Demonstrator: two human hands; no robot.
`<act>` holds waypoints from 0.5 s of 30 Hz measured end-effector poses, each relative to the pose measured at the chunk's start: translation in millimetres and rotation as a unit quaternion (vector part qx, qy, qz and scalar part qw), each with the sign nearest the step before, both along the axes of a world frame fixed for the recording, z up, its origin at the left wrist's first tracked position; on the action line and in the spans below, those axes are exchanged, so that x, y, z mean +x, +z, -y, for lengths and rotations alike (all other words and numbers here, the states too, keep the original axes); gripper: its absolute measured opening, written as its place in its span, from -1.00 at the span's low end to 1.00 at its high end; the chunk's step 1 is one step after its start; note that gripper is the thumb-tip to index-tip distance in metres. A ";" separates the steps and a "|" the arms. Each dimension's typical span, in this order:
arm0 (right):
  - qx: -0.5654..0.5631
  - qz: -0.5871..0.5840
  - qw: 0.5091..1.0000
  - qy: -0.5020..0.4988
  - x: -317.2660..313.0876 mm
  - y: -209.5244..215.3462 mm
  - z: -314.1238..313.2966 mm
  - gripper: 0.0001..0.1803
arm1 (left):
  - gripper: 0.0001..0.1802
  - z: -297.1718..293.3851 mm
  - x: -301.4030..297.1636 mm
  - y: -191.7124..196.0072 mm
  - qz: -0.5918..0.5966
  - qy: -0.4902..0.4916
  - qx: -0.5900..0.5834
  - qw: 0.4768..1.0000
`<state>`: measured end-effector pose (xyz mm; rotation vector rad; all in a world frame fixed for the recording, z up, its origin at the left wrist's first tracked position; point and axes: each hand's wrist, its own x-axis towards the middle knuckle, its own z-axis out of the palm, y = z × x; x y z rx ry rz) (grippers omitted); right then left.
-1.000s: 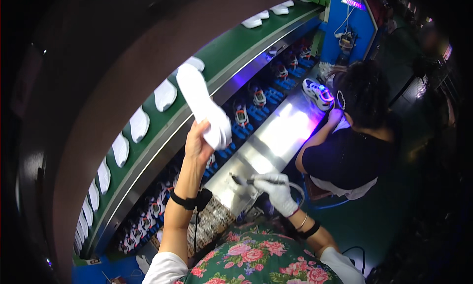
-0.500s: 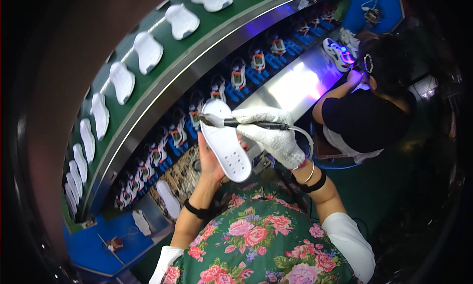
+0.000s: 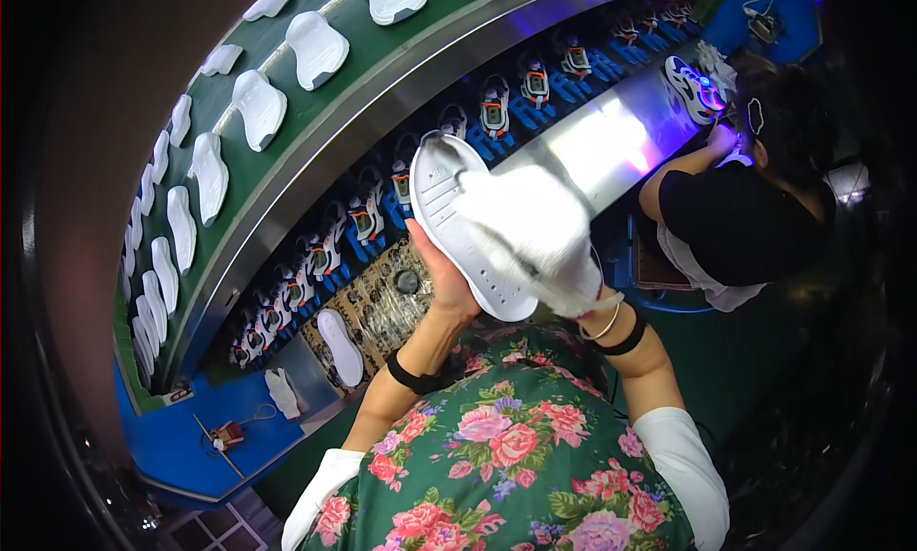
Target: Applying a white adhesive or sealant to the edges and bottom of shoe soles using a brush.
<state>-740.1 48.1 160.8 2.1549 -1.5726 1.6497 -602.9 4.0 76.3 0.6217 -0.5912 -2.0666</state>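
Note:
A white shoe sole (image 3: 441,200), with small holes at its near end, lies tilted in my bare left hand (image 3: 446,272). The fingers of that hand wrap its edge from below and are partly hidden. My right hand (image 3: 535,228), in a white knitted glove and smeared by motion, is over the sole's right side. It grips a brush (image 3: 440,143) whose dark head is at the sole's far end; most of the handle is hidden by the glove. A second white sole (image 3: 340,347) lies on the patterned, film-covered bench (image 3: 387,307) left of my left forearm.
White soles ride on a green conveyor (image 3: 304,107) at the upper left. Below its metal edge, shoe uppers (image 3: 366,217) stand in a row on blue supports. A co-worker (image 3: 740,212) sits at the right near a lit shoe (image 3: 694,91). Blue table (image 3: 181,455) at lower left.
The sole has turned and shifted slightly up and right with my left hand. The brush has moved to the sole's far end. Conveyor soles have moved along, and the view has shifted.

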 end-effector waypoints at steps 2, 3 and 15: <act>0.014 -0.037 0.999 0.010 11.9 -14.1 -9.9 -0.67 | -0.02 -1.5 -1.4 -3.5 0.000 -0.025 -0.003 1.000; 0.013 -0.032 0.999 0.025 18.2 -13.9 -11.1 -0.67 | -0.02 -5.0 -7.1 -6.5 0.097 0.056 -0.037 0.993; 0.016 0.079 0.988 0.128 -3.4 -15.9 -3.0 -0.75 | -0.01 22.2 2.2 -21.5 0.038 -0.033 -0.038 0.998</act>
